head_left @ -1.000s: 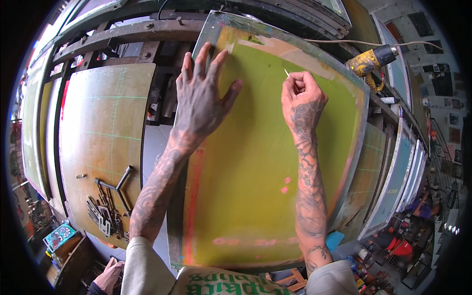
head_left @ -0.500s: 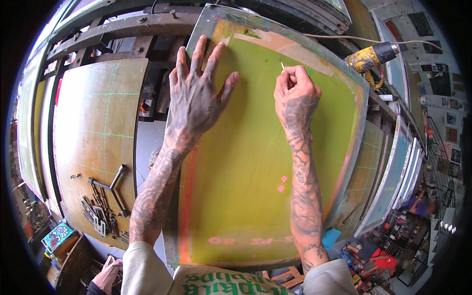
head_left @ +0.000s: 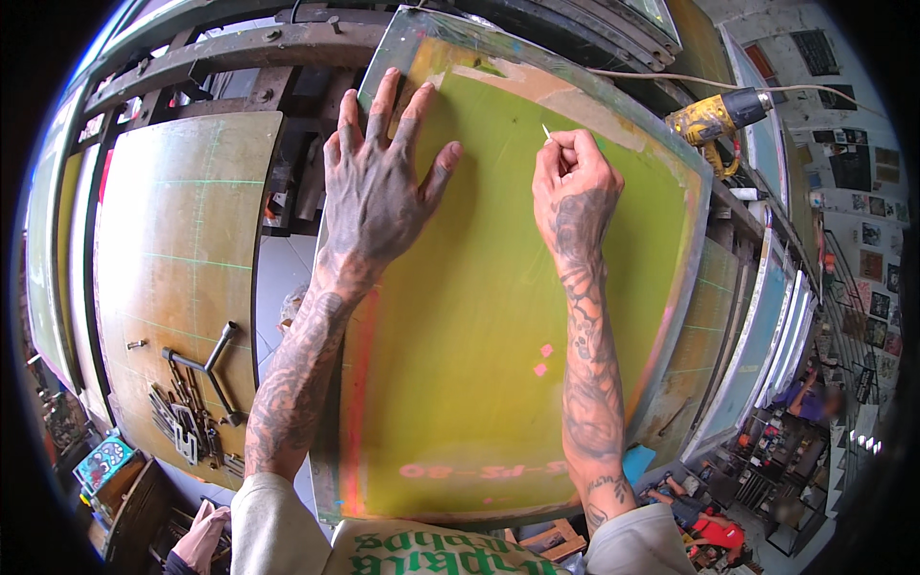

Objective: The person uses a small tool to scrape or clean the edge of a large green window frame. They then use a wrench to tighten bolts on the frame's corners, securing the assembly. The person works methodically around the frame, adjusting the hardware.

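A large silk-screen frame (head_left: 470, 345) with yellow-green mesh lies in front of me, angled slightly. My left hand (head_left: 376, 206), dark across its back, rests with spread fingers on the frame's upper left part, holding nothing. On the right half of the mesh, my right hand (head_left: 579, 182) pinches a thin, white pointed stick (head_left: 546, 131) between thumb and fingers. Its tip pokes out above the fingertips; I cannot tell whether it touches the mesh. Two small pink marks (head_left: 542, 360) sit lower on the screen, left of my right forearm.
A yellow and black heat gun (head_left: 717, 115) lies beyond the screen's upper right edge, with a cable running past. At left, a brown board (head_left: 182, 287) bears a lug wrench (head_left: 206, 364) and several metal tools. Metal rails (head_left: 230, 56) cross behind. Other people appear far at lower right.
The scene has shifted slightly left in view. The white stick leans a little more to the left in my right hand. My left hand stays on the frame.
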Action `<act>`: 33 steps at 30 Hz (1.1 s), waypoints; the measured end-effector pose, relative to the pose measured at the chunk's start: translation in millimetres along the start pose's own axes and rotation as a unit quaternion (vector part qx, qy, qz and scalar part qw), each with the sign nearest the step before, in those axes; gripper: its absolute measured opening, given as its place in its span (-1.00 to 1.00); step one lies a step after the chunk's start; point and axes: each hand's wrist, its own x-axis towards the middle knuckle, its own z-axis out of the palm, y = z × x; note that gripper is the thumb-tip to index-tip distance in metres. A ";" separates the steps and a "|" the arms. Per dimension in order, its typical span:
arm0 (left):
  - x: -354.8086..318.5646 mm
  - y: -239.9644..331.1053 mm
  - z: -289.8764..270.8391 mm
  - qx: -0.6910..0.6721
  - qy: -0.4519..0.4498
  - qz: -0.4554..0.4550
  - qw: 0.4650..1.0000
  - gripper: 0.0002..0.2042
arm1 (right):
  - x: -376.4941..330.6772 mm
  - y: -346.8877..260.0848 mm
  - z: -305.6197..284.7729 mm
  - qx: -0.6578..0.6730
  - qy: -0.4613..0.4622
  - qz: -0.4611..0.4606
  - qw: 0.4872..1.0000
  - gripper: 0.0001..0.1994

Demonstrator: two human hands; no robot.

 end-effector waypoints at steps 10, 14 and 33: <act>-0.3 -0.6 -1.1 -0.006 -0.002 -0.005 1.000 -0.42 | 0.1 2.6 5.9 -0.003 0.005 -0.018 1.000 -0.96; 0.1 -0.4 -0.8 -0.006 0.000 -0.004 1.000 -0.42 | -2.0 4.3 10.2 -0.033 0.023 -0.043 0.998 -0.95; -0.2 -0.3 -1.7 -0.003 0.004 -0.004 1.000 -0.42 | 3.8 -0.4 5.6 -0.020 -0.003 -0.021 1.000 -0.94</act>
